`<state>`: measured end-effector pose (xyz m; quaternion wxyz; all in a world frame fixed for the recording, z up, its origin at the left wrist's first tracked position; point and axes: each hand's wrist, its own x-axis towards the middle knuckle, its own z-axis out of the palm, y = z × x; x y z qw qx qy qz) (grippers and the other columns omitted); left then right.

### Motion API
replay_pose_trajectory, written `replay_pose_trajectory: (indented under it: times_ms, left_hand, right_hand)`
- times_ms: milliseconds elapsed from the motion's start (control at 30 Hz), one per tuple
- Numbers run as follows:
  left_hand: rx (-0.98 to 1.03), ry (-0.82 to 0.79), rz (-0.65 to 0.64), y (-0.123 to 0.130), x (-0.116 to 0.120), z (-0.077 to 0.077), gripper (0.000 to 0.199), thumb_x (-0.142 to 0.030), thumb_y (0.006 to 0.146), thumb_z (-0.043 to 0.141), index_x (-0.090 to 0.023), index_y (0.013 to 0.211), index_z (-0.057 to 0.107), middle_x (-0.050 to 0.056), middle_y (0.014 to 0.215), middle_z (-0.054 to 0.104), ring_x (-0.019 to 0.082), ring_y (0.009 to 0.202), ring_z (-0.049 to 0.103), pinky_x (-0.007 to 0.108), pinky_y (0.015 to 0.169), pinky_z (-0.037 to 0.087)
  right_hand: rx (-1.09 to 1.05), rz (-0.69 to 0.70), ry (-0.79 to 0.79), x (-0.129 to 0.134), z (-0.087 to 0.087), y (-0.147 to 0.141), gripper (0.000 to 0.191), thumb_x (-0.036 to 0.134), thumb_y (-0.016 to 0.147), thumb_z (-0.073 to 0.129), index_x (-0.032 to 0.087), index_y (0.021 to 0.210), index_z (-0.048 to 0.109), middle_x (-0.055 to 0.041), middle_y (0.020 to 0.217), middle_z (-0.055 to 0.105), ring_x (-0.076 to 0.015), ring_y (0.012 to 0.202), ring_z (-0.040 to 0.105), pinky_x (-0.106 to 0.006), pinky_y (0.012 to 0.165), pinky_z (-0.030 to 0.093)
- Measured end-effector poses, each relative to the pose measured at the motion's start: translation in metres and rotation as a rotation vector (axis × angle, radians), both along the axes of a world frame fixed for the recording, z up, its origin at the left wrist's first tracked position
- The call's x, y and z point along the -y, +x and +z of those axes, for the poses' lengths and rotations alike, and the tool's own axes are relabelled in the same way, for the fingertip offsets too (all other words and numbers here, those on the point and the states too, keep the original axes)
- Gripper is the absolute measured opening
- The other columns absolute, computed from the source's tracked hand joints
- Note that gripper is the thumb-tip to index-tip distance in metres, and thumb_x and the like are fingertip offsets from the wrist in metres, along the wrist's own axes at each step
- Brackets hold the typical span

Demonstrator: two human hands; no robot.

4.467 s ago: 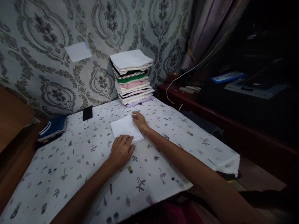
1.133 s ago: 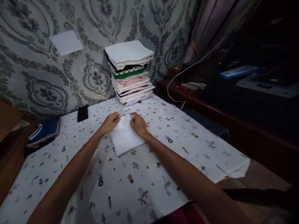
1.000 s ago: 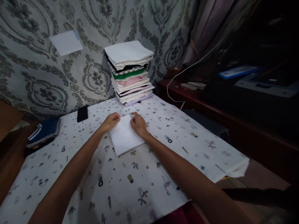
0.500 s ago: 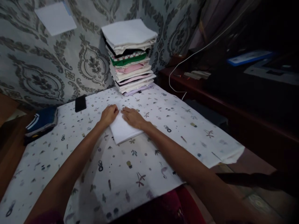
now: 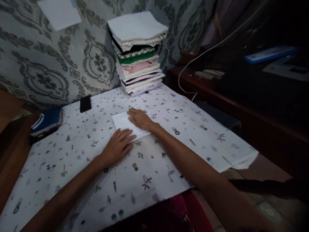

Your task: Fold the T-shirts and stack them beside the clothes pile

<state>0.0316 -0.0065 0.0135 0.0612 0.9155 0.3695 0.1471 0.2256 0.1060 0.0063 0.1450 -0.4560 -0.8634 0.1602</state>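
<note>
A folded white cloth (image 5: 123, 120) lies flat on the table, partly covered by both hands. My left hand (image 5: 118, 144) rests along its near left edge, fingers stretched out and slightly spread. Across the far right part of the cloth lies my right hand (image 5: 140, 119), palm down with its fingers extended. Neither hand grips anything. Just behind the cloth rises a tall stack of folded clothes (image 5: 138, 61), mostly white with green, pink, black and lilac layers.
The table bears a patterned white cover (image 5: 166, 154). A black phone (image 5: 85, 103) lies near the wall, with a small pile of dark folded clothes (image 5: 47, 120) at the left edge. On the right are a dark red desk (image 5: 207, 87) and a hanging white cable (image 5: 187, 66).
My left hand has moved from the cloth's far corner toward me, to its near left edge, and its fingers have straightened. My right hand stays on the cloth. The camera view has shifted slightly.
</note>
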Motion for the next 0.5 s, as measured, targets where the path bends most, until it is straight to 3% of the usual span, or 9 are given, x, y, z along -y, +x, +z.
replay_pose_trajectory:
  times_ms: [133,233,300,367,500]
  left_hand:
    - [0.128,-0.043,0.031,-0.002,-0.004,0.014,0.031,-0.034,0.102,0.043,-0.022,0.121,0.063,0.009,0.127,0.067,0.022,0.123,0.058,0.050,0.116,0.035]
    - [0.232,-0.041,0.160,0.005,-0.017,0.022,0.029,-0.031,0.101,0.040,-0.017,0.115,0.061,0.011,0.117,0.068,0.023,0.112,0.061,0.044,0.105,0.047]
    - [0.227,-0.040,0.247,0.010,-0.028,0.018,0.030,-0.031,0.100,0.039,-0.014,0.116,0.058,0.014,0.118,0.066,0.025,0.114,0.060,0.043,0.100,0.049]
    - [0.151,-0.037,0.306,0.012,-0.038,0.008,0.037,-0.036,0.100,0.039,-0.011,0.122,0.054,0.019,0.130,0.061,0.029,0.127,0.054,0.047,0.107,0.044]
    - [-0.072,-0.068,0.391,0.010,-0.048,-0.013,0.069,-0.056,0.098,0.038,-0.004,0.143,0.038,0.026,0.158,0.031,0.036,0.152,0.020,0.055,0.121,0.020]
  right_hand:
    - [0.015,-0.012,0.007,0.004,0.011,-0.004,0.045,0.029,0.104,0.034,0.013,0.143,0.049,-0.0147,0.156,0.042,-0.0253,0.150,0.028,-0.050,0.120,0.022]
    - [0.026,-0.006,0.058,0.006,0.019,-0.016,0.041,0.022,0.103,0.034,0.011,0.136,0.055,-0.0168,0.155,0.044,-0.0260,0.150,0.027,-0.050,0.121,0.020]
    - [0.056,0.035,0.070,0.005,0.022,-0.025,0.038,0.016,0.100,0.038,0.010,0.130,0.060,-0.0169,0.154,0.045,-0.0264,0.150,0.028,-0.048,0.121,0.021]
    - [0.089,0.044,0.059,0.002,0.019,-0.032,0.038,0.013,0.098,0.038,0.010,0.129,0.060,-0.0158,0.152,0.048,-0.0262,0.148,0.031,-0.046,0.120,0.024]
    - [0.099,-0.009,0.081,-0.002,0.006,-0.036,0.045,0.019,0.103,0.031,0.011,0.144,0.049,-0.0135,0.152,0.049,-0.0240,0.148,0.033,-0.046,0.120,0.023]
